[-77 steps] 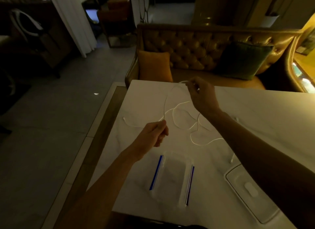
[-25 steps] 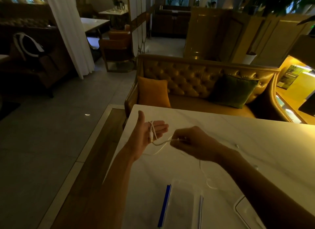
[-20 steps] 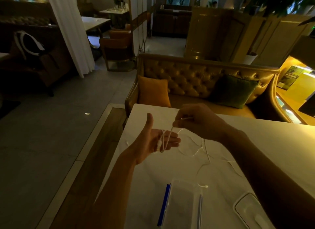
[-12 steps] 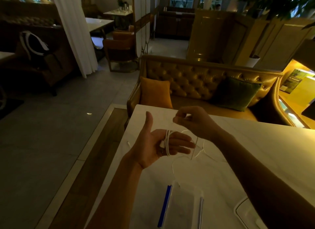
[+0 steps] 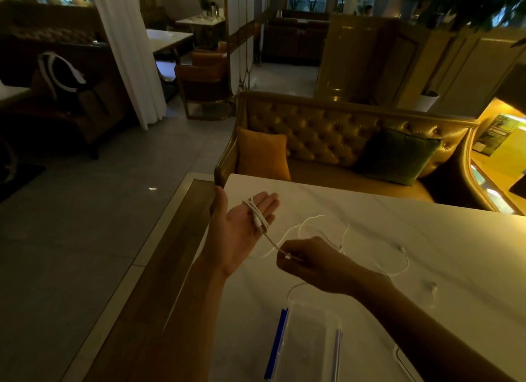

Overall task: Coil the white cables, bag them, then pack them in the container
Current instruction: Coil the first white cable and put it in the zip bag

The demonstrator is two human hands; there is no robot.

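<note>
Marble table [image 5: 398, 239], white cable [image 5: 257, 215] finger-wrapped

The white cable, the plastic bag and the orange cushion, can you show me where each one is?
white cable [image 5: 257, 215], head view, on the loops wound round the left hand's fingers.
plastic bag [image 5: 308, 344], head view, on its clear middle, lying on the table.
orange cushion [image 5: 263, 156], head view, on its front face.

A tufted golden sofa [image 5: 327, 134] stands against the far edge of the white marble table [image 5: 427, 239]. An orange cushion [image 5: 262, 156] leans in its left corner, a green cushion [image 5: 398, 156] toward its right end. Beyond the grey tiled floor [image 5: 71, 239] hangs a white curtain [image 5: 128, 54], with a brown chair [image 5: 202, 77] beside it.
</note>
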